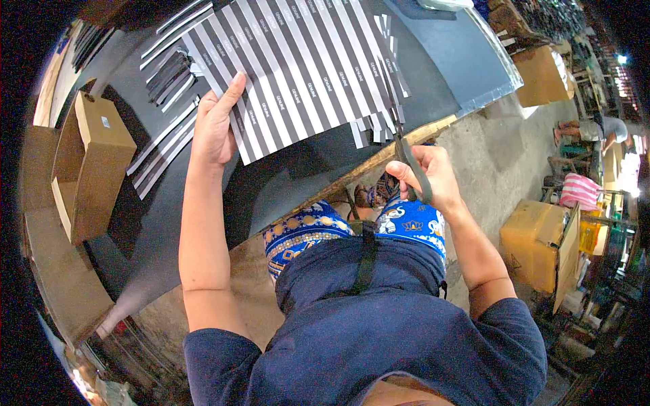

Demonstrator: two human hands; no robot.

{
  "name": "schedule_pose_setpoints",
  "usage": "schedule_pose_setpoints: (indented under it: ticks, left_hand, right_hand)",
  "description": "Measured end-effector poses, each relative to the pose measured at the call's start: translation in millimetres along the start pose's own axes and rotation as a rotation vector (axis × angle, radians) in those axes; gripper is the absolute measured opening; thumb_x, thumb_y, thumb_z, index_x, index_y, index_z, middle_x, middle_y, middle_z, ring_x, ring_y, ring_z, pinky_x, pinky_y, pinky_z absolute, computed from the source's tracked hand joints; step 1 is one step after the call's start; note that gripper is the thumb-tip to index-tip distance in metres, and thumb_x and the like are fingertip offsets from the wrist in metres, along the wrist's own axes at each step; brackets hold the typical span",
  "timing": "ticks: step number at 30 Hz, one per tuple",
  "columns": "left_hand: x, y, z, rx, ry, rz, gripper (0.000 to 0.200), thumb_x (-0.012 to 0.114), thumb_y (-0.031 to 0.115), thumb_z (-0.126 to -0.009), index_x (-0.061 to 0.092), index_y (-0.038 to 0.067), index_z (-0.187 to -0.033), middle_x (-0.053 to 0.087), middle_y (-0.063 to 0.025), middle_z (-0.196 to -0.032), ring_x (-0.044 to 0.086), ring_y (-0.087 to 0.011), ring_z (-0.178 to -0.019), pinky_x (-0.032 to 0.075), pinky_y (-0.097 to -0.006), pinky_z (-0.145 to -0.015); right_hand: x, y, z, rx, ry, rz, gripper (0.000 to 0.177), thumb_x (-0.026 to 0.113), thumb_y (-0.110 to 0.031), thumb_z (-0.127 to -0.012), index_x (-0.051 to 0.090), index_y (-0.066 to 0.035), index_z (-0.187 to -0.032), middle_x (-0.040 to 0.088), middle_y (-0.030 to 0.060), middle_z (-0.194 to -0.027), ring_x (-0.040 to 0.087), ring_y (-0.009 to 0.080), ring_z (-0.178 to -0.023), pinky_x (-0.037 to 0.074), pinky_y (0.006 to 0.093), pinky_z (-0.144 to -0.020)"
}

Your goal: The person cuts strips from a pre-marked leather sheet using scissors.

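Observation:
My left hand (218,125) pinches the left edge of a sheet printed with black and white stripes (298,81); the white stripes carry the word "GENUINE". The thumb lies on top of the sheet and the fingers are partly hidden. In my right hand (433,177) is a pair of scissors (421,174) with dark handles, its blades at the sheet's right edge. Narrow striped pieces (369,130) lie below and beside the blades. Left of the sheet, cut strips (159,154) and a bunch of short dark strips (172,78) rest on the table.
An open cardboard box (101,145) stands at the left of the dark table (271,193), whose wooden edge (359,172) runs before my lap. More boxes (531,237) stand on the concrete floor (484,176) at right. Another person (596,130) is in the far right background.

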State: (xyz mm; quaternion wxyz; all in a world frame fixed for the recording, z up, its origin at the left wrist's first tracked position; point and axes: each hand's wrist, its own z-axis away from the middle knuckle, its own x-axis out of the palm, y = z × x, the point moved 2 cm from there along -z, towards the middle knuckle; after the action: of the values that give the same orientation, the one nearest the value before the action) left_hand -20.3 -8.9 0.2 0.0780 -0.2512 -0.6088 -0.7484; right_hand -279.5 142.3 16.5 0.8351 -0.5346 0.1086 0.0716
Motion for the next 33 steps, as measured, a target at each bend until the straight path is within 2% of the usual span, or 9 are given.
schedule_pose_setpoints:
  ticks: [8,26,29,31,33]
  left_hand:
    - [-6.1,-3.3,-3.0,-0.023,-0.023,-0.008,0.026,0.054,0.018,-0.086,0.054,-0.005,-0.099,0.063,-0.0156,-0.09,0.065,-0.0175,-0.075,0.056,-0.0275,-0.064]
    - [-9.3,-5.8,-4.5,-0.04,0.005,0.002,0.026,0.056,0.018,-0.086,0.055,-0.004,-0.099,0.063,-0.0138,-0.09,0.064,-0.0165,-0.076,0.055,-0.027,-0.064]
    - [-10.7,-6.7,-5.4,-0.053,-0.006,-0.029,0.03,0.054,0.019,-0.087,0.051,-0.004,-0.106,0.062,-0.0131,-0.095,0.064,-0.0165,-0.078,0.055,-0.0273,-0.067]
    - [-8.8,-6.5,-5.0,-0.038,0.015,-0.007,0.026,0.056,0.019,-0.085,0.056,-0.003,-0.098,0.063,-0.0137,-0.09,0.064,-0.0165,-0.075,0.055,-0.0268,-0.065]
    - [-8.6,-5.4,-5.0,-0.04,0.016,-0.008,0.026,0.056,0.019,-0.085,0.056,-0.003,-0.098,0.063,-0.0138,-0.09,0.064,-0.0166,-0.075,0.055,-0.0268,-0.065]
  right_hand:
    - [-3.2,5.9,-2.0,-0.032,0.036,0.056,0.04,0.074,-0.034,-0.069,0.054,-0.003,-0.055,0.051,0.001,-0.047,0.048,0.0078,-0.038,0.037,0.0213,-0.035]
    - [-1.4,0.9,-2.0,0.014,0.045,0.054,0.038,0.073,-0.034,-0.07,0.056,-0.002,-0.058,0.05,0.0011,-0.046,0.047,0.0068,-0.037,0.036,0.0216,-0.034]
    - [-1.2,2.7,-2.4,0.008,0.043,0.036,0.038,0.073,-0.034,-0.071,0.056,-0.002,-0.058,0.05,0.0006,-0.045,0.047,0.0067,-0.037,0.036,0.0216,-0.034]
    - [-0.9,-0.3,-1.6,0.009,0.037,0.032,0.038,0.073,-0.033,-0.071,0.056,-0.002,-0.058,0.05,0.0006,-0.045,0.047,0.0069,-0.036,0.036,0.0216,-0.034]
    - [-0.3,-2.3,-1.3,0.007,0.031,0.028,0.038,0.073,-0.033,-0.071,0.055,-0.002,-0.057,0.05,0.0007,-0.045,0.047,0.007,-0.036,0.036,0.0217,-0.034]
